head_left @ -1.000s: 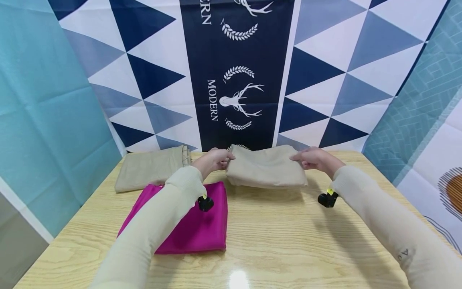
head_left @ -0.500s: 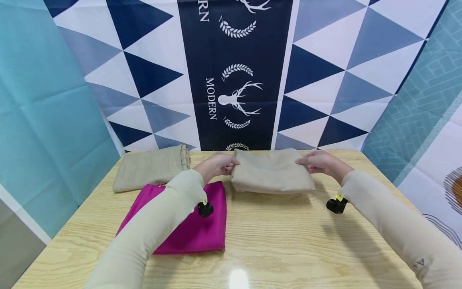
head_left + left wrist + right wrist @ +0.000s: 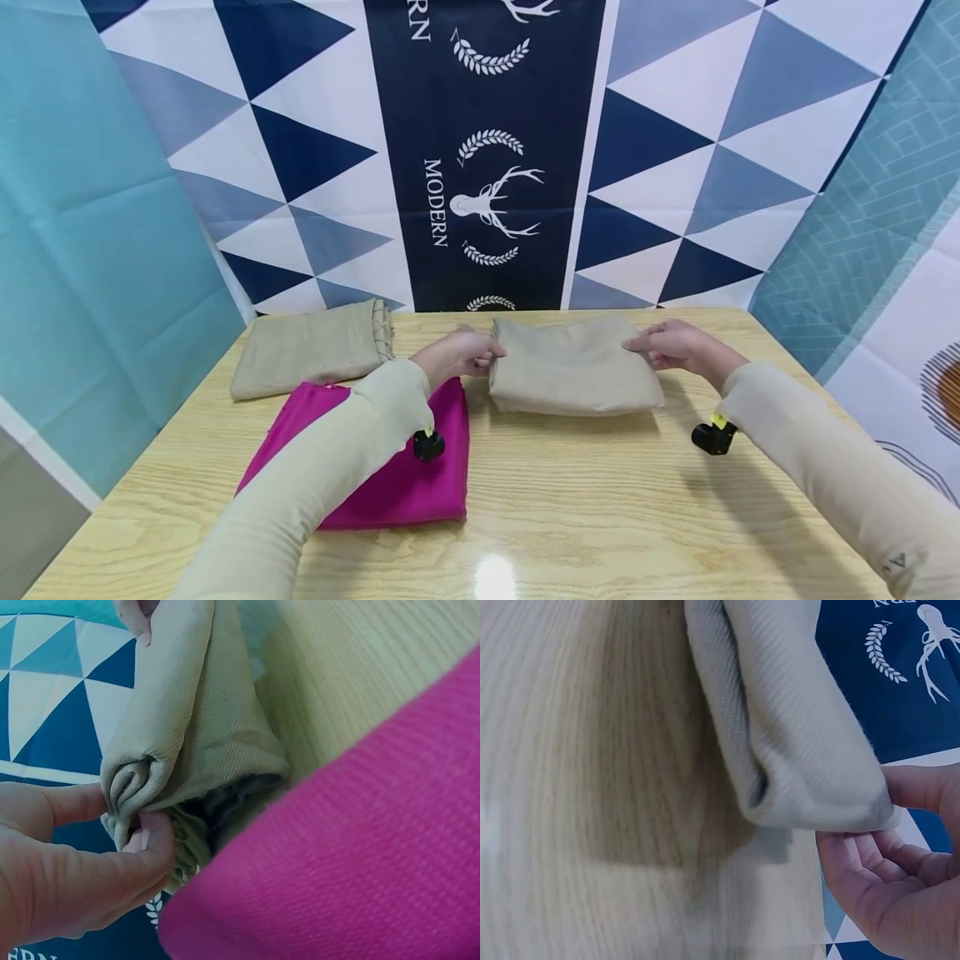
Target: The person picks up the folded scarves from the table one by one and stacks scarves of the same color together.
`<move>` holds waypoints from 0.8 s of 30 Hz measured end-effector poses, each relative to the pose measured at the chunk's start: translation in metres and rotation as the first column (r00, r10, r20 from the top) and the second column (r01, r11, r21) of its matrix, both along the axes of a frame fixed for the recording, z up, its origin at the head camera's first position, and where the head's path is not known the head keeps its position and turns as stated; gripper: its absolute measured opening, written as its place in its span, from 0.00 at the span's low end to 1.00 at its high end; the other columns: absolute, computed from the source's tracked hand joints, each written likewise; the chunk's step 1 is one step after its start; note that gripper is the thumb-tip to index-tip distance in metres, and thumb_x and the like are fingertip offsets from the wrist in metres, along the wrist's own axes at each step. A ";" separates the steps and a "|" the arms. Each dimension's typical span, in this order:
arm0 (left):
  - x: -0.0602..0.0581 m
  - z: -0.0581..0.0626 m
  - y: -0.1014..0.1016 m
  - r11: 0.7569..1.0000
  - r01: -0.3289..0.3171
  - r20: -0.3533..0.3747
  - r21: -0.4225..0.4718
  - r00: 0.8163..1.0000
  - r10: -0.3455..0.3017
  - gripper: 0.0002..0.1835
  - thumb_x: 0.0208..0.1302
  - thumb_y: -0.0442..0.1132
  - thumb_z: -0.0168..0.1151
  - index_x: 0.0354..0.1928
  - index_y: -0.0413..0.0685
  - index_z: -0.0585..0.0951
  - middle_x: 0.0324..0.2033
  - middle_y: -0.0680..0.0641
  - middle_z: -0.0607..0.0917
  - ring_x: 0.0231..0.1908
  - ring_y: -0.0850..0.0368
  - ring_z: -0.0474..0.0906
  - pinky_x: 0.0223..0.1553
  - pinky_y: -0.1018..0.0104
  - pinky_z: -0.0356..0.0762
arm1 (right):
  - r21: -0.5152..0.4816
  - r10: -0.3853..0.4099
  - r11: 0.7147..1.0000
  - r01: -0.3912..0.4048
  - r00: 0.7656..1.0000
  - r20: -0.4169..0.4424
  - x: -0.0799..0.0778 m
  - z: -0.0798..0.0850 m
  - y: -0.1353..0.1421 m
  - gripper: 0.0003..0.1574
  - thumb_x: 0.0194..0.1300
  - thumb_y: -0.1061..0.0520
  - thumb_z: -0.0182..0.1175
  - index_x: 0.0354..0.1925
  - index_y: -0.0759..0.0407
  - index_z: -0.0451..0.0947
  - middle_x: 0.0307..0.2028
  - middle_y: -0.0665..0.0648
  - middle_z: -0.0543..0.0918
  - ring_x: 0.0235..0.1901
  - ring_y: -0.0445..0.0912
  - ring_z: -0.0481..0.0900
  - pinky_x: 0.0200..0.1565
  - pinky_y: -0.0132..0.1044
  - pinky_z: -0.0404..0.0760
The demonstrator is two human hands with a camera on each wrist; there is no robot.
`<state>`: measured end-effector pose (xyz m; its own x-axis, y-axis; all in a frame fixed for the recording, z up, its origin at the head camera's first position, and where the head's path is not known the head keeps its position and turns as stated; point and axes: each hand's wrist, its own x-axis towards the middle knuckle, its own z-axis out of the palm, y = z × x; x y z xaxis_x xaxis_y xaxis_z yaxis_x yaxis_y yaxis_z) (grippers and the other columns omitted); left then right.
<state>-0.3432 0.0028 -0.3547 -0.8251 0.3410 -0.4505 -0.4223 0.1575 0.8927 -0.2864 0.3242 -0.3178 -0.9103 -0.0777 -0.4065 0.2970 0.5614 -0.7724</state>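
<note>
A folded beige cloth [image 3: 573, 371] is held between both hands over the back middle of the table, slightly tilted, its shadow on the wood below. My left hand [image 3: 461, 352] pinches its left end; in the left wrist view the thumb and fingers [image 3: 154, 844] close on several bunched fabric layers. At the opposite end, my right hand [image 3: 678, 346] grips the edge. The right wrist view shows the thumb on one side of the cloth [image 3: 810, 750] and the curled fingers [image 3: 870, 862] underneath.
A folded magenta cloth [image 3: 431, 492] lies at front left, partly under the left sleeve [image 3: 330, 475]. Behind it, a second folded beige cloth [image 3: 303, 352] rests near the table's back left corner. A patterned curtain [image 3: 495, 167] hangs behind the wooden table [image 3: 570, 517].
Both hands have brought the beige cloth lower, nearer to me and a little to the right. The magenta cloth and the other beige cloth have stayed in place.
</note>
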 end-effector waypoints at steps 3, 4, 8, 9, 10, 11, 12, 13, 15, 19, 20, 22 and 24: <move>0.011 0.006 0.004 0.998 -0.013 -0.004 -0.053 1.000 0.013 0.17 0.60 0.24 0.58 0.49 0.39 0.66 0.13 0.55 0.56 0.16 0.64 0.50 0.24 0.72 0.58 | 0.002 -0.014 1.000 0.014 1.000 0.010 0.001 -0.004 0.002 0.41 0.67 0.49 0.57 0.66 0.74 0.56 0.19 0.40 0.69 0.19 0.30 0.68 0.29 0.23 0.76; 0.019 0.011 0.006 0.996 -0.031 -0.015 -0.083 0.999 0.030 0.19 0.61 0.23 0.56 0.52 0.39 0.63 0.13 0.55 0.53 0.16 0.63 0.48 0.25 0.71 0.55 | 0.000 -0.017 1.000 0.017 1.000 0.015 0.002 -0.005 0.003 0.39 0.67 0.50 0.58 0.64 0.74 0.59 0.18 0.40 0.69 0.19 0.31 0.68 0.30 0.23 0.76; 0.025 0.009 0.006 0.994 -0.002 -0.020 -0.110 1.000 0.000 0.14 0.58 0.23 0.58 0.42 0.39 0.65 0.12 0.55 0.56 0.16 0.63 0.53 0.23 0.71 0.60 | 0.003 -0.027 1.000 0.027 0.999 0.027 0.004 -0.009 0.004 0.25 0.66 0.51 0.59 0.52 0.68 0.70 0.17 0.40 0.70 0.19 0.32 0.69 0.30 0.25 0.76; 0.027 0.008 0.006 0.993 0.009 -0.020 -0.114 1.000 -0.012 0.14 0.57 0.23 0.59 0.40 0.39 0.66 0.13 0.54 0.57 0.16 0.63 0.55 0.23 0.71 0.62 | 0.006 -0.030 1.000 0.030 0.999 0.032 0.004 -0.010 0.004 0.23 0.66 0.51 0.59 0.50 0.67 0.71 0.17 0.41 0.70 0.19 0.32 0.69 0.30 0.25 0.76; 0.028 0.007 0.006 0.992 0.021 -0.023 -0.124 0.999 -0.024 0.13 0.57 0.23 0.59 0.37 0.39 0.66 0.13 0.54 0.58 0.17 0.63 0.56 0.24 0.70 0.65 | 0.011 -0.032 0.999 0.032 0.999 0.035 0.005 -0.011 0.004 0.23 0.66 0.51 0.59 0.50 0.66 0.72 0.17 0.41 0.70 0.20 0.32 0.69 0.30 0.25 0.76; 0.030 0.006 0.005 0.991 0.033 -0.025 -0.133 0.999 -0.036 0.11 0.56 0.23 0.60 0.32 0.40 0.67 0.13 0.53 0.59 0.17 0.62 0.58 0.25 0.70 0.67 | 0.016 -0.034 0.999 0.033 0.999 0.038 0.006 -0.012 0.005 0.23 0.66 0.51 0.60 0.50 0.67 0.72 0.18 0.41 0.70 0.20 0.33 0.69 0.31 0.26 0.76; 0.033 0.006 0.005 0.987 0.043 -0.033 -0.156 0.998 -0.049 0.11 0.56 0.23 0.60 0.31 0.40 0.67 0.13 0.54 0.60 0.17 0.63 0.59 0.26 0.70 0.70 | 0.021 -0.035 0.999 0.034 0.998 0.042 0.006 -0.012 0.005 0.24 0.66 0.50 0.60 0.51 0.68 0.71 0.19 0.42 0.70 0.21 0.33 0.69 0.31 0.26 0.76; 0.037 0.007 0.005 0.983 0.052 -0.044 -0.178 0.997 -0.060 0.11 0.56 0.24 0.60 0.30 0.41 0.67 0.12 0.54 0.60 0.17 0.63 0.61 0.27 0.70 0.72 | 0.027 -0.040 0.999 0.039 0.998 0.047 0.006 -0.013 0.006 0.26 0.66 0.50 0.60 0.53 0.68 0.70 0.19 0.42 0.70 0.21 0.33 0.69 0.31 0.26 0.75; 0.044 0.009 0.007 0.970 0.043 -0.066 -0.241 0.996 -0.061 0.11 0.59 0.24 0.58 0.27 0.43 0.66 0.12 0.54 0.59 0.18 0.63 0.60 0.28 0.70 0.72 | 0.037 -0.047 0.998 0.045 0.997 0.053 0.007 -0.014 0.006 0.30 0.66 0.50 0.60 0.55 0.70 0.69 0.20 0.43 0.69 0.22 0.33 0.69 0.32 0.27 0.76; 0.056 0.010 0.008 0.954 0.004 -0.116 -0.299 0.992 -0.041 0.12 0.59 0.24 0.56 0.28 0.44 0.65 0.13 0.54 0.61 0.18 0.63 0.62 0.32 0.69 0.79 | 0.045 -0.060 0.997 0.058 0.996 0.058 0.009 -0.019 0.008 0.29 0.65 0.49 0.60 0.53 0.70 0.69 0.21 0.43 0.68 0.22 0.33 0.69 0.33 0.27 0.77; 0.058 0.010 0.008 0.950 -0.011 -0.125 -0.313 0.992 -0.030 0.12 0.59 0.25 0.57 0.28 0.44 0.65 0.13 0.54 0.62 0.18 0.63 0.62 0.35 0.68 0.81 | 0.044 -0.063 0.997 0.060 0.996 0.062 0.009 -0.020 0.009 0.27 0.65 0.49 0.60 0.52 0.69 0.69 0.20 0.43 0.68 0.22 0.33 0.70 0.33 0.27 0.78; 0.060 0.009 0.009 0.939 -0.036 -0.138 -0.341 0.990 -0.012 0.12 0.59 0.25 0.58 0.30 0.43 0.65 0.15 0.53 0.63 0.20 0.62 0.64 0.42 0.64 0.84 | 0.041 -0.070 0.997 0.067 0.995 0.074 0.010 -0.024 0.010 0.24 0.65 0.50 0.60 0.49 0.68 0.70 0.19 0.43 0.68 0.22 0.33 0.70 0.34 0.28 0.80; 0.061 0.006 0.010 0.924 -0.053 -0.147 -0.378 0.989 -0.004 0.12 0.59 0.26 0.59 0.30 0.42 0.65 0.16 0.51 0.65 0.20 0.61 0.66 0.45 0.60 0.84 | 0.046 -0.071 0.997 0.067 0.994 0.084 0.010 -0.027 0.012 0.23 0.65 0.50 0.60 0.47 0.68 0.70 0.18 0.43 0.69 0.22 0.33 0.72 0.35 0.28 0.81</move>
